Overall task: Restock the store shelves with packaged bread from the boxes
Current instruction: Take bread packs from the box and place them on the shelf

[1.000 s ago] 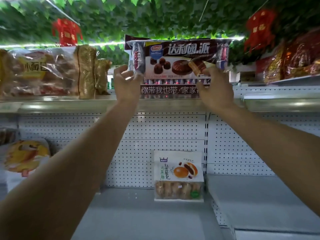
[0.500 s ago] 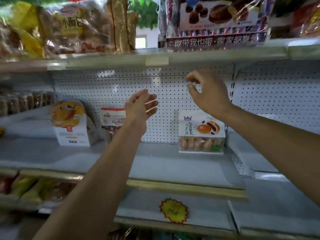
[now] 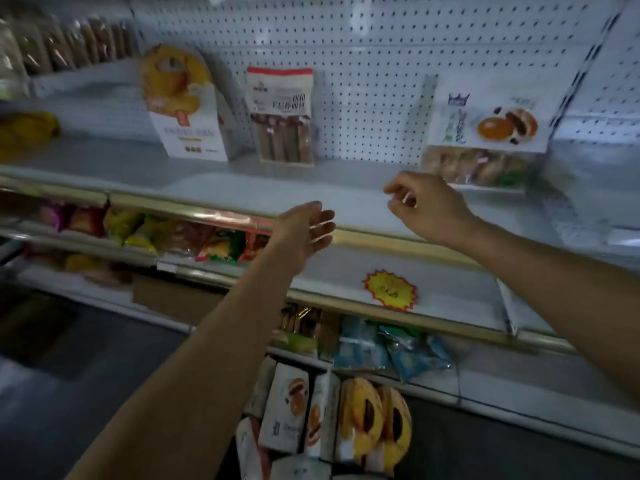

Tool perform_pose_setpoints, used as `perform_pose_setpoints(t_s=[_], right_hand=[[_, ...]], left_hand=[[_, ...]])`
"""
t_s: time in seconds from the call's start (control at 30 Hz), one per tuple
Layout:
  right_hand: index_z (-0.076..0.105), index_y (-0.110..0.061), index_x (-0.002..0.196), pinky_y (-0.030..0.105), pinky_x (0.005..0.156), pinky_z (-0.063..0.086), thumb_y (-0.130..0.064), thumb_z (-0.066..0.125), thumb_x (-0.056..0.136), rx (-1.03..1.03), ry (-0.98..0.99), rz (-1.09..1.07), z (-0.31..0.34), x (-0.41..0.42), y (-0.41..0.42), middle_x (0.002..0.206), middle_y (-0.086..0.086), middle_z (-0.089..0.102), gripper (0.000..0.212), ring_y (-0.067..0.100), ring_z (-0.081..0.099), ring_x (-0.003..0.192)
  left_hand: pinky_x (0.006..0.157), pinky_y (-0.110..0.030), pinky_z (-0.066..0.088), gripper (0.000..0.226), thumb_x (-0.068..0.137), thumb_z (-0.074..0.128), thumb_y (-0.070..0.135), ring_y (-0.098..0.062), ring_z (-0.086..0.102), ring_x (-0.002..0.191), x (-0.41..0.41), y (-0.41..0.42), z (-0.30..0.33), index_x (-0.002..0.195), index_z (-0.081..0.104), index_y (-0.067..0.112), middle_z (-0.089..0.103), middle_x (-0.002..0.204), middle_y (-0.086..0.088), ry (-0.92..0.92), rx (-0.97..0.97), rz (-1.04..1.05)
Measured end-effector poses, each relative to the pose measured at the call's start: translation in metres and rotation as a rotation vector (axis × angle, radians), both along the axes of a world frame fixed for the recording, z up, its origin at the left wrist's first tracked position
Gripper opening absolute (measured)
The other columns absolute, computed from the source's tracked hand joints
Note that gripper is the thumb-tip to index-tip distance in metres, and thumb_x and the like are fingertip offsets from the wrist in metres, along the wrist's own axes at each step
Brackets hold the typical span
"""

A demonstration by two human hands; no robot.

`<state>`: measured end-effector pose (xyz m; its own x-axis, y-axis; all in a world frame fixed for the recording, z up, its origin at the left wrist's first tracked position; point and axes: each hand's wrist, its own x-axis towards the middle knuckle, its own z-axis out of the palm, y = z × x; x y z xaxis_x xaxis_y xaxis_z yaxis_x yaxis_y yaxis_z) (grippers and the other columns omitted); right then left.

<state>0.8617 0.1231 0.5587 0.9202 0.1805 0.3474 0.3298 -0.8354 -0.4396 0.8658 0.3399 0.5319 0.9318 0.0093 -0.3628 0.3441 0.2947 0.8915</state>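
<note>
Currently unheld: packaged bread [image 3: 341, 415], upright packs low down, beneath both hands, apparently in a box, though its walls are hard to see. Left hand [image 3: 304, 230]: fingers straight and relaxed, empty. Right hand [image 3: 427, 206]: fingers loosely curled, empty, just in front of the bean-bun pack [image 3: 485, 147] on the middle shelf [image 3: 221, 188]. Step, as judged: between placements. Next: reach down, grip one pack.

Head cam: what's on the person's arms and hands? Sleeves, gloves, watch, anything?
Nothing worn shows. The left hand and right hand are bare, without gloves, rings or watch. Both forearms are bare to the frame edge, no sleeve in view. No markings or bands are visible, though the frame is motion-blurred.
</note>
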Motion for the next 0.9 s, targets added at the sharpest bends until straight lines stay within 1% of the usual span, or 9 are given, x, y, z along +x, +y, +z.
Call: perform_pose_setpoints(t_s=[0.23, 0.33, 0.4, 0.47, 0.6, 0.67, 0.77, 0.83, 0.9], right_hand=[[0.067, -0.021, 0.108, 0.041, 0.085, 0.053, -0.027, 0.062, 0.091, 0.001, 0.419, 0.056, -0.119, -0.017, 0.010, 0.101, -0.002, 0.066, 0.019, 0.017, 0.062, 0.093], [0.068, -0.015, 0.108, 0.036, 0.083, 0.051, -0.024, 0.065, 0.091, -0.032, 0.544, 0.091, -0.168, -0.026, 0.012, 0.101, 0.000, 0.065, 0.019, 0.015, 0.061, 0.093], [0.068, -0.015, 0.105, 0.034, 0.079, 0.052, -0.023, 0.066, 0.091, -0.022, 0.651, 0.100, -0.206, -0.036, 0.011, 0.098, -0.001, 0.066, 0.016, 0.015, 0.062, 0.088], [0.068, -0.013, 0.104, 0.034, 0.080, 0.053, -0.023, 0.067, 0.090, -0.028, 0.740, 0.110, -0.250, -0.047, 0.008, 0.099, 0.000, 0.067, 0.017, 0.017, 0.064, 0.090], [0.069, -0.013, 0.103, 0.040, 0.080, 0.055, -0.021, 0.065, 0.092, 0.008, 0.934, 0.112, -0.337, -0.079, -0.007, 0.097, 0.003, 0.068, 0.014, 0.019, 0.066, 0.089], [0.067, -0.020, 0.091, 0.036, 0.074, 0.053, -0.020, 0.064, 0.092, 0.011, 1.014, 0.101, -0.379, -0.100, -0.017, 0.090, -0.001, 0.066, 0.003, 0.016, 0.064, 0.083], [0.055, -0.035, 0.077, 0.035, 0.078, 0.052, -0.017, 0.064, 0.091, 0.028, 1.085, 0.065, -0.454, -0.134, -0.036, 0.091, -0.003, 0.063, 0.025, 0.016, 0.063, 0.088], [0.058, -0.027, 0.074, 0.035, 0.079, 0.050, -0.012, 0.062, 0.091, 0.013, 1.152, 0.018, -0.500, -0.156, -0.043, 0.093, 0.009, 0.065, 0.023, 0.028, 0.064, 0.093], [0.066, -0.002, 0.085, 0.034, 0.071, 0.044, -0.009, 0.060, 0.090, -0.032, 1.213, -0.033, -0.543, -0.174, -0.047, 0.094, 0.022, 0.064, 0.011, 0.036, 0.062, 0.093]], left_hand=[[0.065, -0.029, 0.055, 0.009, 0.098, 0.058, 0.018, -0.017, 0.065, 0.067, -0.032, 0.024, -0.108, 0.103, 0.062, 0.011, 0.071, 0.081, -0.004, 0.240, -0.004, 0.085], [0.061, -0.028, 0.055, 0.013, 0.099, 0.057, 0.019, -0.013, 0.062, 0.057, -0.048, 0.032, -0.156, 0.092, 0.063, 0.009, 0.070, 0.075, -0.004, 0.318, 0.035, 0.113], [0.072, -0.032, 0.054, 0.015, 0.097, 0.060, 0.021, -0.013, 0.064, 0.060, -0.063, 0.035, -0.194, 0.089, 0.065, 0.011, 0.071, 0.075, -0.004, 0.395, 0.072, 0.130], [0.086, -0.039, 0.055, 0.014, 0.095, 0.063, 0.022, -0.020, 0.067, 0.076, -0.083, 0.036, -0.234, 0.089, 0.068, 0.010, 0.072, 0.083, -0.006, 0.490, 0.094, 0.154], [0.068, -0.033, 0.055, 0.014, 0.101, 0.053, 0.021, -0.020, 0.066, 0.078, -0.127, 0.022, -0.310, 0.093, 0.063, 0.015, 0.072, 0.081, -0.002, 0.598, 0.159, 0.179], [0.072, -0.034, 0.054, 0.017, 0.101, 0.053, 0.021, -0.021, 0.066, 0.078, -0.149, 0.014, -0.348, 0.089, 0.063, 0.014, 0.072, 0.080, -0.003, 0.644, 0.213, 0.162], [0.066, -0.030, 0.049, 0.017, 0.100, 0.052, 0.014, -0.023, 0.062, 0.068, -0.174, 0.004, -0.409, 0.088, 0.062, 0.008, 0.070, 0.073, -0.008, 0.758, 0.175, 0.123], [0.058, -0.026, 0.043, 0.019, 0.099, 0.049, 0.008, -0.022, 0.055, 0.060, -0.187, -0.002, -0.451, 0.084, 0.060, 0.007, 0.067, 0.064, -0.007, 0.823, 0.159, 0.085], [0.059, -0.027, 0.040, 0.012, 0.098, 0.049, 0.002, -0.022, 0.053, 0.062, -0.201, -0.008, -0.491, 0.098, 0.061, 0.005, 0.062, 0.072, -0.008, 0.821, 0.250, 0.016]])
